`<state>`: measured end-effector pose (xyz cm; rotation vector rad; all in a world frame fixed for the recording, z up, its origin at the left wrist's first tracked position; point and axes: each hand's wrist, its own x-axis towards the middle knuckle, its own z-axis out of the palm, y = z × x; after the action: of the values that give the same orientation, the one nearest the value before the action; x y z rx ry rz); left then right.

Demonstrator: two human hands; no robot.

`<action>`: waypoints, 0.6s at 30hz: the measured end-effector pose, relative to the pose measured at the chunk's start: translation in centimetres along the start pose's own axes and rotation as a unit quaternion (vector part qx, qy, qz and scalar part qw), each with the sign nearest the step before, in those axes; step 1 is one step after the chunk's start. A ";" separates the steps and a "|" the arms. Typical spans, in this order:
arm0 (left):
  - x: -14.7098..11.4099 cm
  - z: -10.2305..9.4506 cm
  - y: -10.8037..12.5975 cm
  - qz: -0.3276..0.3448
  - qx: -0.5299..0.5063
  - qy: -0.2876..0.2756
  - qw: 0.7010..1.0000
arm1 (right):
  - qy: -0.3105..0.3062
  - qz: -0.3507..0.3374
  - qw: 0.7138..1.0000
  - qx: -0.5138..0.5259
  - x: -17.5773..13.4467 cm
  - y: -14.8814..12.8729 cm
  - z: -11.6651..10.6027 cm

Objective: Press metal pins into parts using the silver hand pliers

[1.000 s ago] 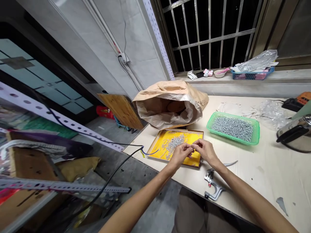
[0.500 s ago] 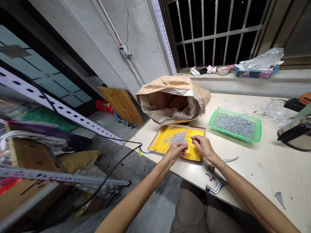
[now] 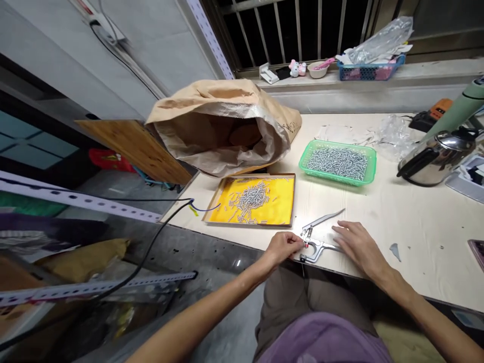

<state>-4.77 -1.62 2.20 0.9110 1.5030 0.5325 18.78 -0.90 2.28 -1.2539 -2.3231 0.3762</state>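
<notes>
A small metal hand press tool (image 3: 316,239) lies near the table's front edge. My left hand (image 3: 284,246) has its fingers pinched at the tool's head, apparently on a small part that I cannot make out. Resting flat on the tool's lower handle is my right hand (image 3: 358,244), fingers spread. Behind the hands stands a shallow yellow-lined box (image 3: 280,200) with a heap of small metal pins (image 3: 251,195). A green tray (image 3: 372,167) full of similar metal parts sits further back to the right.
A large open brown paper sack (image 3: 223,121) lies behind the yellow box. A steel kettle (image 3: 434,159) and crumpled plastic (image 3: 393,133) sit at the right. The windowsill holds a blue basket (image 3: 368,70). Cables (image 3: 151,237) and perforated metal rails (image 3: 79,199) run at the left.
Both hands left the yellow box and came back to the press tool at the table's front edge. The camera tilted down and right.
</notes>
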 end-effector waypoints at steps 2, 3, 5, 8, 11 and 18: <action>0.1 0.3 -0.1 -0.012 0.027 0.007 1.000 | -0.007 0.001 1.000 -0.003 -1.6 0.0 0.3; 0.2 0.4 -0.2 -0.021 0.037 0.009 0.999 | -0.012 0.000 1.000 -0.004 -2.1 -0.2 0.5; 0.2 0.6 -0.2 -0.039 0.058 0.014 0.997 | -0.021 0.001 1.000 -0.009 -2.6 -0.5 0.9; 0.1 0.7 -0.1 -0.064 0.088 0.025 0.994 | -0.025 0.010 0.999 -0.027 -2.9 -0.9 1.6; 0.0 0.7 0.0 -0.096 0.095 0.025 0.990 | -0.018 0.013 0.999 -0.050 -2.9 -1.0 2.1; -0.1 1.1 0.3 -0.165 0.084 0.004 0.983 | 0.036 -0.006 0.994 -0.107 -3.3 -0.9 3.1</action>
<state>-3.65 -1.76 2.34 0.7652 1.6837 0.1710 18.07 -4.22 -0.81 -1.3272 -2.3571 0.0773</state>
